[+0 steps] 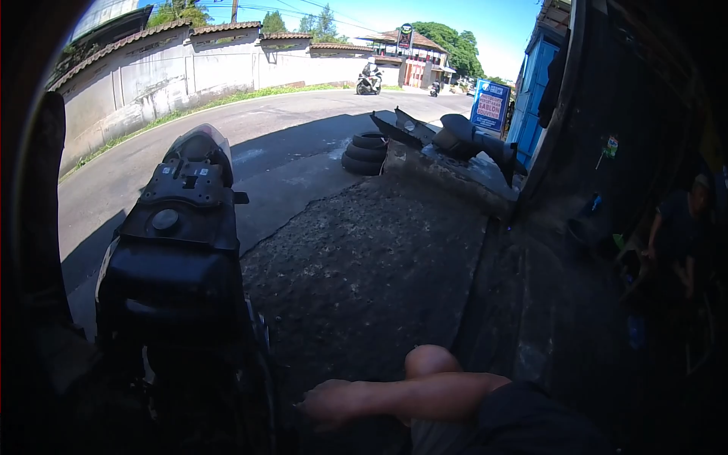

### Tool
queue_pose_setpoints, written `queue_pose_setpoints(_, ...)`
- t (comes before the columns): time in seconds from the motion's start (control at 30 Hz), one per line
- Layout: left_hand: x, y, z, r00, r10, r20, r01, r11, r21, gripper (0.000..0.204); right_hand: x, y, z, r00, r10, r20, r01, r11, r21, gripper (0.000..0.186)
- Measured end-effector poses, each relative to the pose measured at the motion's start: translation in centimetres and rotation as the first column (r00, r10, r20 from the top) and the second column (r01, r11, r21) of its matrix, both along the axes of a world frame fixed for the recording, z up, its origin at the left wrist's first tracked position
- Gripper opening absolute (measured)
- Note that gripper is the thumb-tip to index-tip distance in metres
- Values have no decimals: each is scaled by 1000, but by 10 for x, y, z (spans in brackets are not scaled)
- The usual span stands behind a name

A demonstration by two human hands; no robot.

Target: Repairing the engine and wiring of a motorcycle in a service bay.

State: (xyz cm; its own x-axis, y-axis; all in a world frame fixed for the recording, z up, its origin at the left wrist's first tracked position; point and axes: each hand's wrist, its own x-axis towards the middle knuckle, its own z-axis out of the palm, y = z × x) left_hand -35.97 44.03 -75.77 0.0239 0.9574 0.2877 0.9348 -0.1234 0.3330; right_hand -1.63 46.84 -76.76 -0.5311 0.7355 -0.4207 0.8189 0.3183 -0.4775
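My right hand (330, 402) is low in the head view, its forearm reaching across from the right in front of a bent knee (432, 360). Its fingers look curled together, pointing left toward the lower part of a motorcycle (171, 299); whether they hold or touch anything is lost in shadow. The motorcycle stands at the left without its seat. A round cap (165, 220) sits on its dark upper body, with a bare mounting plate (186, 180) beyond it. My left hand is out of view.
Stacked black tyres (365, 154) stand by a concrete ledge (444, 178) bearing dark body panels (455, 136). Rough dark pavement (371, 250) lies between. A person (679, 224) sits in shadow at the right. A blue sign (491, 106) stands near the road, where a motorcyclist (369, 78) shows.
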Motion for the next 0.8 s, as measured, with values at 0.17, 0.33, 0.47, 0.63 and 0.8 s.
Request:
queue_pose_setpoints(0.17, 13, 6, 6, 999, 33, -3, -33, 997, -75, 29, 9, -6, -6, 1000, -24, 1, 24, 999, -23, 50)
queue_pose_setpoints(0.33, 7, 10, -3, 997, 80, 7, -80, 996, -28, 31, 3, -5, -17, 997, 78, 12, -77, 996, -40, 52)
queue_pose_setpoints(0.47, -8, -2, -16, 982, 166, 86, -171, 983, 59, 21, -13, -11, -10, 966, 252, -50, -252, 968, 12, 48)
queue_pose_setpoints(0.63, 6, 10, -23, 985, 139, 104, -156, 972, 177, 17, -31, 3, 21, 934, 352, 67, -325, 910, -257, 67)
queue_pose_setpoints(0.8, 9, -3, -11, 964, 221, 147, -253, 934, 252, 16, -27, 34, -73, 707, 707, 28, -668, 679, -303, 50)
